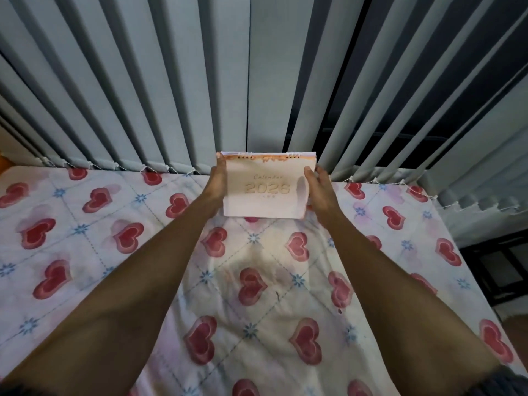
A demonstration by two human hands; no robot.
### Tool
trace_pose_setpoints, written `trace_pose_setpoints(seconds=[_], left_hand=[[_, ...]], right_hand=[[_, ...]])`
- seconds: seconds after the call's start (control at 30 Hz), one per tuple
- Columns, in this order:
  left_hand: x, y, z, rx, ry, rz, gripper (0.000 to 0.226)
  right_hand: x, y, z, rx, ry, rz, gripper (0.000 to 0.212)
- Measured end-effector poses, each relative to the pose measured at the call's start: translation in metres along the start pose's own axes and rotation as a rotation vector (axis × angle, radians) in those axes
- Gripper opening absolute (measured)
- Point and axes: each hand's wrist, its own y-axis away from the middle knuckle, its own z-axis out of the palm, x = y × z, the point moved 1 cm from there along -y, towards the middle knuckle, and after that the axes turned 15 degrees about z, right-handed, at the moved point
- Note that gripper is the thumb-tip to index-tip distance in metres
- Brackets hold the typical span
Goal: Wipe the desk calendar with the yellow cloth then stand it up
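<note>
Both hands hold the desk calendar (267,187) upright at the bed's (85,224) far edge, just before the blinds (171,81). The left hand (216,181) grip presses its left edge and the right hand (318,187) grip its right edge. Open bedspread lies on either side.

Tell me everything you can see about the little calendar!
The desk calendar is a small pale pink, paper-like booklet with gold "Calendar 2026" lettering on its cover and an orange-brown band along the top, where two sets of wire rings bind the pages. It faces the camera, tilted back slightly, near the grey blinds, its bottom edge by the heart-patterned sheet. The left hand and right hand hold its two sides.
</note>
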Motion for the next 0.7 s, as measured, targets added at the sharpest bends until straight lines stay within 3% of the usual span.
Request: trace_pose_setpoints(seconds=[0.33, 0.6, 0.7], left_hand=[[-0.008, -0.001, -0.003, -0.060, -0.110, 0.052, 0.069], [0.013, 0.001, -0.006, -0.017, -0.375, 0.038, 0.072], [0.036, 0.010, -0.003, 0.053, -0.601, 0.100, 0.065]], right_hand=[[0.000, 0.001, 0.013, 0.046, 0.137, -0.014, 0.049], [-0.019, 0.009, 0.007, 0.003, 0.311, 0.075, 0.059], [-0.036, 0.023, 0.000, 0.088, 0.439, 0.048, 0.058]])
